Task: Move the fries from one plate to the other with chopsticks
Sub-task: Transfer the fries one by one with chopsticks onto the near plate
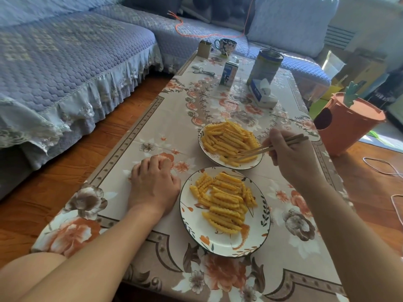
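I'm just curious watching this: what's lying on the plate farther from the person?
The far plate holds a heap of crinkle-cut fries. The tips of the chopsticks, held by the right hand, reach into its near side. The plate's middle is covered by fries.

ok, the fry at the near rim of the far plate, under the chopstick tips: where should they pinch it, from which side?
Probably mid-length, coming down from above. That fry lies flat, apart from the pile, so its long sides look exposed. The chopsticks in the right hand already slant in from the right; closing the tips across its narrow width should hold it level.
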A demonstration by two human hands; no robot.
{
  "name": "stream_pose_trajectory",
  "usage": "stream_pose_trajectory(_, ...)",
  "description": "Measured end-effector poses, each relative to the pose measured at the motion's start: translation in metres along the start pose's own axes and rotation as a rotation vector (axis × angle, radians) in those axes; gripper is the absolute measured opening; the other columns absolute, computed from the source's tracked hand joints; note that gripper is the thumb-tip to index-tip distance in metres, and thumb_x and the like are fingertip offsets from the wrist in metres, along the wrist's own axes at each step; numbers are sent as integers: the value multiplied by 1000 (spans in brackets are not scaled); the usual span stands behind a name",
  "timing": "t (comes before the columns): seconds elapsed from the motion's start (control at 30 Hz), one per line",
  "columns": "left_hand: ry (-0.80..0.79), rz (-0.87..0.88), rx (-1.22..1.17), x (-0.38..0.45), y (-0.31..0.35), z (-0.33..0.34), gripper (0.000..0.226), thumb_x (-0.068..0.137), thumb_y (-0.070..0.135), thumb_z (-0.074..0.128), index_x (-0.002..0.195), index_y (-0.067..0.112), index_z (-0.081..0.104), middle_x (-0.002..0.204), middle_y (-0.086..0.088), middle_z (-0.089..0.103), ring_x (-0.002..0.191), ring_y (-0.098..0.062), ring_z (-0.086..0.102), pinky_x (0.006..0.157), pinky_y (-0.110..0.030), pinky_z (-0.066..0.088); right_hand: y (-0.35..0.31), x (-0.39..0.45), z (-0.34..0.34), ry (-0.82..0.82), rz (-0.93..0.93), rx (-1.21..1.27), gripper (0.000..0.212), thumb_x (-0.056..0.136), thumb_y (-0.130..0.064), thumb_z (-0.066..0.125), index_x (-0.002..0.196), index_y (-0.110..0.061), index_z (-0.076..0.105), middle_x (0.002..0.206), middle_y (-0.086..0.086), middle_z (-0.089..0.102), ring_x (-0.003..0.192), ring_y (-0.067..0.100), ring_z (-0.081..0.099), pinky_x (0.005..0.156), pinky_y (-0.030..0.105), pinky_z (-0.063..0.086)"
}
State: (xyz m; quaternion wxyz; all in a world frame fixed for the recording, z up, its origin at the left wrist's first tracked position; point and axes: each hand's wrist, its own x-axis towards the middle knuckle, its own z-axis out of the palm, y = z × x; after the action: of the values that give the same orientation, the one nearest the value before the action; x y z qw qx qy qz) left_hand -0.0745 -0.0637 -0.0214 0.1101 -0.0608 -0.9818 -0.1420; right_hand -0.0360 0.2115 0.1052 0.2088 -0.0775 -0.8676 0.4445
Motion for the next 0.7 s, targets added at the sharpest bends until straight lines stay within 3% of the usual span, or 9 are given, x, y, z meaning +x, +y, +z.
stream_pose_trajectory(0.13, -4, 3, 8, 1, 0, 1, 40, 86, 33, 51, 122, 19, 62, 123, -9, 60, 115, -30, 51, 101, -46, 38, -9, -3, 2, 34, 19, 50, 50, 109, -35, 44, 78, -5, 70, 53, 3, 55, 43, 13, 48, 44, 23, 39)
stream_pose_trajectory(0.27, 4, 6, 7, 0, 1, 1, 40, 87, 33, 51, 123, 19, 61, 124, -9, 59, 117, -30, 50, 103, -46, 37, -33, -12, -6, 130, 55, 306, 53, 111, -34, 39, 74, -5, 65, 49, 0, 54, 41, 16, 48, 41, 26, 40)
stream_pose_trajectory(0.37, 9, 8, 3, 0, 0, 2, 40, 86, 33, 51, 123, 19, 62, 123, -10, 60, 116, -30, 50, 103, -46, 37, -52, -30, -9, 72, 104, 443, 55, 110, -38, 39, 72, -6, 64, 52, 4, 55, 44, 20, 49, 42, 29, 41)
stream_pose_trajectory(0.7, 29, 26, 24, 2, -1, 6, 38, 84, 31, 53, 118, 18, 64, 118, -10, 61, 111, -31, 52, 97, -46, 39, -56, -67, 10, -73, 114, 364, 55, 107, -37, 42, 73, -1, 66, 52, 6, 54, 43, 21, 46, 41, 25, 38)
